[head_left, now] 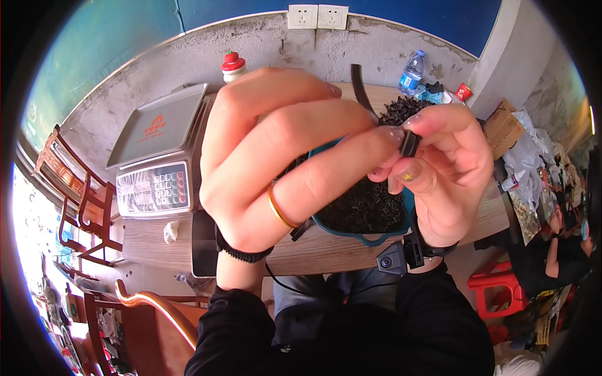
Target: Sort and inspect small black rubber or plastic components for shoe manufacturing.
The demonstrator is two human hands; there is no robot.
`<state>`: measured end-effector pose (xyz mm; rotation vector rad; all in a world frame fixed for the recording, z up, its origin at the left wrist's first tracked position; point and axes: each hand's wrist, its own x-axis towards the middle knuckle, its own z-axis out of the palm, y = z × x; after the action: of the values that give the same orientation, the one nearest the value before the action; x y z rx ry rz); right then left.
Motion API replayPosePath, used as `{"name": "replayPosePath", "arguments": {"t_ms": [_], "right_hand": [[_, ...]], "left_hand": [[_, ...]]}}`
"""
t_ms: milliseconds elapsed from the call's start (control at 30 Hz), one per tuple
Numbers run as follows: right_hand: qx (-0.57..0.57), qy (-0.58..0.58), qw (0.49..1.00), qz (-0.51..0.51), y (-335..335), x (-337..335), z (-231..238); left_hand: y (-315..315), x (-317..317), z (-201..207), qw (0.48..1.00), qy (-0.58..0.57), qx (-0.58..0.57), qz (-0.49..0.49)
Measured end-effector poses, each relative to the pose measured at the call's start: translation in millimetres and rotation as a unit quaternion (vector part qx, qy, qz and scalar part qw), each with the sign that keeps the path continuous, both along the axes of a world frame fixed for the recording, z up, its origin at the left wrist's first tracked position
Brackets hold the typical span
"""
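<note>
Both my hands are raised close to the camera, fingertips meeting. My right hand (448,169) pinches a small black piece (411,145) between thumb and forefinger. My left hand (285,150), with a gold ring, is closed, and its fingertips touch the same piece. A narrow black strip (359,84) sticks up from behind the left fingers, apparently gripped there; its lower end is hidden. Below the hands stands a teal basin (370,240) holding many small black pieces (367,207). A heap of similar black pieces (401,108) lies on the table behind it.
A digital scale (153,188) stands on the wooden table (147,241) at left, near a crumpled tissue (170,232). Along the wall are a red-capped bottle (233,66) and a water bottle (412,72). A red stool (498,288) and another person (539,263) are at right.
</note>
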<state>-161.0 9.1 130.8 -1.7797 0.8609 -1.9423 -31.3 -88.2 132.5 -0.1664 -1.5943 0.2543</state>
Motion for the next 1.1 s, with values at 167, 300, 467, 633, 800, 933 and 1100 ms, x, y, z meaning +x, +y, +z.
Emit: {"name": "replayPosePath", "arguments": {"t_ms": [167, 300, 467, 633, 800, 933, 1100], "right_hand": [[-0.013, -0.01, 1.0, 0.017, 0, 1, 1], [-0.015, -0.02, 1.0, 0.016, -3, 2, 0], [-0.014, -0.018, 1.0, 0.011, -5, 3, -2], [-0.002, -0.049, 0.999, -0.015, -4, 1, -1], [0.016, -0.054, 0.998, 0.011, -8, 4, -2], [0.006, -0.076, 0.997, -0.012, -8, 4, -3], [0.009, -0.07, 0.996, -0.052, -6, 8, 1]], "left_hand": [[-11, 2, 3, 1.0, -0.002, -0.016, -0.016], [-10, -2, -4, 1.0, -0.002, -0.024, -0.01], [-7, -1, 0, 1.0, 0.002, 0.008, 0.004], [-12, -5, 2, 0.998, -0.005, -0.02, 0.066], [-5, -7, -4, 0.999, -0.027, 0.019, 0.0], [-6, -10, 1, 0.999, -0.01, -0.005, 0.041], [-1, 0, -2, 0.998, 0.015, 0.024, 0.06]]}}
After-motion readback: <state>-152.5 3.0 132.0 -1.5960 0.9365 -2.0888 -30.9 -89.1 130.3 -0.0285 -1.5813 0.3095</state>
